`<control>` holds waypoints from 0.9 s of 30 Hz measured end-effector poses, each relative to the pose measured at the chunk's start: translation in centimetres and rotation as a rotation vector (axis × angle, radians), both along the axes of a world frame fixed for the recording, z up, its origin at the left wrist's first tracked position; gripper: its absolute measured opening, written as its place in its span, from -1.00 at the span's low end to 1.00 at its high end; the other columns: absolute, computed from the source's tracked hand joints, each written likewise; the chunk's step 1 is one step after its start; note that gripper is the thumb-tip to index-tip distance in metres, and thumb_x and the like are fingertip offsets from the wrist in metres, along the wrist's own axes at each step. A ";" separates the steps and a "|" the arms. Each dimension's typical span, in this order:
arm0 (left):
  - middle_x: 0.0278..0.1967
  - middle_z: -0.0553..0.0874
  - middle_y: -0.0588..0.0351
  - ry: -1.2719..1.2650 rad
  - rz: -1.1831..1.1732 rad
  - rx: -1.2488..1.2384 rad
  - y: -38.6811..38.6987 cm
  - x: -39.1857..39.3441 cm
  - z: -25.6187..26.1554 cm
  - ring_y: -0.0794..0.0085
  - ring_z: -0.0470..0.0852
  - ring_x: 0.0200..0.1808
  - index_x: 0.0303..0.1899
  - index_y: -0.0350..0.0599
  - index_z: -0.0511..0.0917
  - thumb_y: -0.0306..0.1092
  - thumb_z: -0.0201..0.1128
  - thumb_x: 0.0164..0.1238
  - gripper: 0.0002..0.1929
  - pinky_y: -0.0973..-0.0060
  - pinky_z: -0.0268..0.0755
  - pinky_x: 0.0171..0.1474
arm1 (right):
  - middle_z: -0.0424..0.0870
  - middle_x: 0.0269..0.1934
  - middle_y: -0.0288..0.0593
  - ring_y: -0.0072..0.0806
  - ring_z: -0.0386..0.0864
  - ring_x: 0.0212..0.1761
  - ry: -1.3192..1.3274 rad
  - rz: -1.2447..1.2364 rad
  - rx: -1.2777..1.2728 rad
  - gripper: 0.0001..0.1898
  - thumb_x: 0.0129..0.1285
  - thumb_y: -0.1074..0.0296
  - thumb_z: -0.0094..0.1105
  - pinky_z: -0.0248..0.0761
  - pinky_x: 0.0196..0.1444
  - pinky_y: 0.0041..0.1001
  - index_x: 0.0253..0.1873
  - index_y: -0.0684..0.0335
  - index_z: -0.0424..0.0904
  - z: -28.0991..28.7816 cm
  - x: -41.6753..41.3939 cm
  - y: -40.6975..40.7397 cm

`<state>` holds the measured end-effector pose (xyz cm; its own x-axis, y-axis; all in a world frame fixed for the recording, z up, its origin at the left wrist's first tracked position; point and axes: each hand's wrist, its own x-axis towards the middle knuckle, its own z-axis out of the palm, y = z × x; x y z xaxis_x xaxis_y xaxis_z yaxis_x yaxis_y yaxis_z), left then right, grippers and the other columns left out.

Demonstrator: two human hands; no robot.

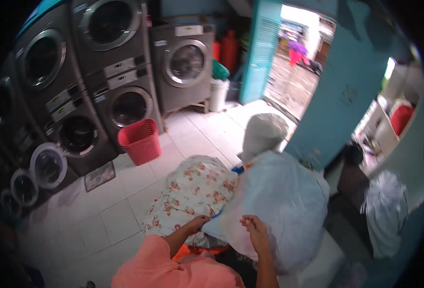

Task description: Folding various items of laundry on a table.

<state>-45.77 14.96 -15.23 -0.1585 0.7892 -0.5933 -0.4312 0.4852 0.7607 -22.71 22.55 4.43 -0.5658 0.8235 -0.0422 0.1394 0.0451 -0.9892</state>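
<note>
A large, full, translucent pale-blue plastic bag (287,201) stands before me. My left hand (198,224) pinches the bag's drawn-out edge on its left side, beside a short blue strip (217,214). In front of the bag's near side is my right hand (255,228), its fingers loosely curled and a little apart, with nothing visible in them. Against the bag's left side rests a bulging white cloth bundle (197,190) with a red flower print. Some orange material (185,252) shows under the bundle, mostly hidden by my arm and shirt.
Stacked front-loading laundry machines (122,104) line the left wall, several lower doors ajar. A pink plastic basket (141,144) stands on the tiled floor. Behind the blue bag is another whitish bag (264,135). A tied bag (385,212) sits right. A teal louvred door (262,54) stands open.
</note>
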 end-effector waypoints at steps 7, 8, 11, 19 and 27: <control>-0.09 0.66 0.10 -0.555 0.241 0.027 -0.7 -1.8 4.2 0.41 0.66 -0.14 0.03 -0.14 0.49 -0.07 0.05 0.37 -0.62 0.38 0.52 0.00 | 0.63 -0.19 -0.03 -0.19 0.61 -0.24 -0.258 0.182 0.375 -0.77 0.30 0.27 0.03 0.46 -0.21 -0.34 -0.05 0.23 0.54 -1.1 -8.6 1.9; -0.11 0.66 0.10 -0.611 0.274 0.089 -0.6 -1.4 5.0 0.41 0.66 -0.15 0.02 -0.14 0.50 -0.07 0.05 0.37 -0.62 0.37 0.52 -0.02 | 0.63 -0.19 -0.03 -0.17 0.61 -0.22 -0.305 0.196 0.430 -0.76 0.30 0.22 0.01 0.45 -0.20 -0.31 -0.06 0.22 0.53 -0.8 -9.3 1.8; -0.14 0.66 0.12 -0.697 0.353 0.130 -0.3 0.2 7.8 0.41 0.65 -0.17 0.01 -0.12 0.50 -0.03 0.04 0.37 -0.62 0.35 0.53 -0.07 | 0.63 -0.19 -0.02 -0.11 0.60 -0.18 -0.536 0.196 0.464 -0.69 0.30 0.10 -0.03 0.44 -0.16 -0.25 -0.08 0.20 0.52 0.0 -10.7 1.3; -0.20 0.54 0.24 -0.260 0.258 0.407 -0.1 5.8 13.0 0.60 0.52 -0.20 0.00 -0.11 0.41 -0.20 0.22 0.28 -0.66 0.56 0.42 -0.13 | 0.55 -0.42 -0.11 -0.38 0.53 -0.41 -0.576 0.075 0.404 -0.70 0.18 0.20 0.16 0.38 -0.29 -0.44 -0.15 0.34 0.49 -1.5 -8.9 1.2; -0.24 0.55 0.24 -0.165 0.050 0.393 -1.3 8.2 13.6 0.64 0.48 -0.20 -0.07 -0.13 0.44 -0.22 0.29 0.24 -0.68 0.61 0.35 -0.14 | 0.44 -0.45 -0.36 -0.67 0.36 -0.47 -0.029 -0.077 -0.295 -0.87 0.13 0.38 0.14 0.19 -0.46 -0.66 -0.24 0.25 0.46 -3.9 -4.1 1.2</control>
